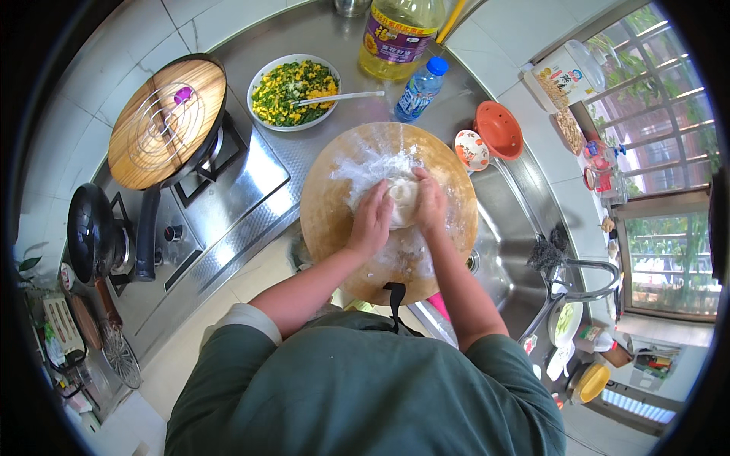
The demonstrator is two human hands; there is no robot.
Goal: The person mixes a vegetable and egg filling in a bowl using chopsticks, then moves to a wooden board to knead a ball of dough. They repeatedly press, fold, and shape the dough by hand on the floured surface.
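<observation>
A pale ball of dough (pixel 404 199) rests on a round wooden board (pixel 328 239). My left hand (pixel 373 215) presses against its left side, and my right hand (pixel 430 200) cups its right side, so the dough sits between both palms. White flour (pixel 382 166) is scattered over the board, thickest beyond the dough, with small crumbs nearer to me. Past the board's far left edge is a white bowl (pixel 256 121) of chopped greens and yellow bits that look like egg. A pale utensil handle (pixel 348 98) sticks out of it to the right.
Left, a lidded wok (pixel 165 122) carries a wire rack; a black pan (pixel 91 233) sits nearer on the stove. An oil bottle (pixel 393 43) and a blue-capped bottle (pixel 421 90) stand beyond the board. Right are a patterned bowl (pixel 472 149), a red colander (pixel 499 130) and a steel sink (pixel 507 245) with a faucet (pixel 599 279).
</observation>
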